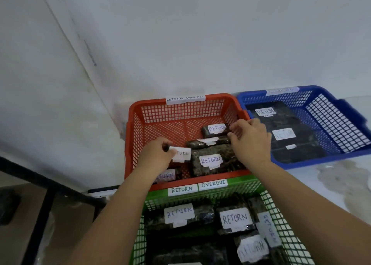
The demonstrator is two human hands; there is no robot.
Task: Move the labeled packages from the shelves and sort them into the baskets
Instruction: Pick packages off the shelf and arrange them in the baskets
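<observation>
A pale, mottled tabletop (313,176) is seen set against a grey wall. Three plastic mesh baskets are carried on it: an orange basket (136,136) at the wall, a blue basket (341,112) just beside it (rims touching), and a green basket (281,220) nearest the camera.

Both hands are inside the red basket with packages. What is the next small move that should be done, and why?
Probably lower and release the small package that the left hand holds above the red basket. It hangs over bare floor beside the other RETURN packages, and the right hand already rests on the rear package.
</observation>
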